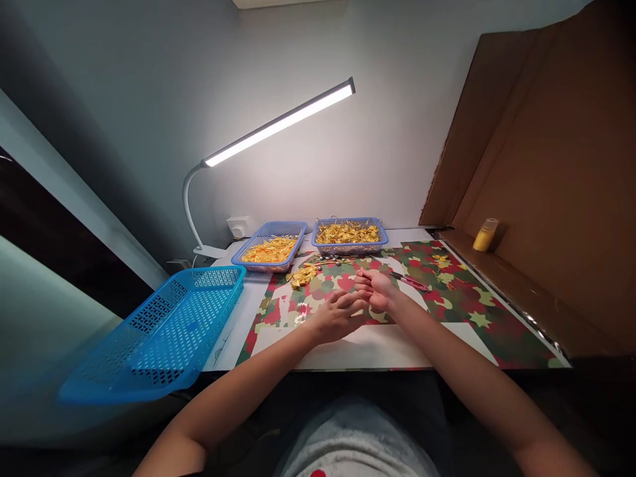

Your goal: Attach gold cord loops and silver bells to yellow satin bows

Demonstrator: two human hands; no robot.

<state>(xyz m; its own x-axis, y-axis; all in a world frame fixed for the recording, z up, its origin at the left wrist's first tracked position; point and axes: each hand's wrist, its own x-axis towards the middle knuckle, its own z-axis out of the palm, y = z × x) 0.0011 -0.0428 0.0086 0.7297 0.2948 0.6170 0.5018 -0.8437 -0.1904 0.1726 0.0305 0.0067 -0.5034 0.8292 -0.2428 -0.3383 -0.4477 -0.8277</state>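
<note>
My left hand [340, 317] and my right hand [375, 289] are close together over the table's front half. My left hand is back up with its fingers bent towards the right one. The right hand is turned palm up with its fingers curled in; anything between the fingers is too small or hidden to make out. Beyond them lie a small pile of gold ribbon bows [302, 276] and a row of small silver balls [334, 260] with thin gold strips. A slim tool with a pinkish-red handle [415, 283] rests just past my right hand.
At the back stand a blue basket of gold pieces [237, 259] and another of gold strips [348, 250]. An empty-looking bright blue basket [218, 331] is at left, under a lit lamp [283, 122]. A yellow-filled jar [485, 235] stands by the cardboard wall [551, 165] at right.
</note>
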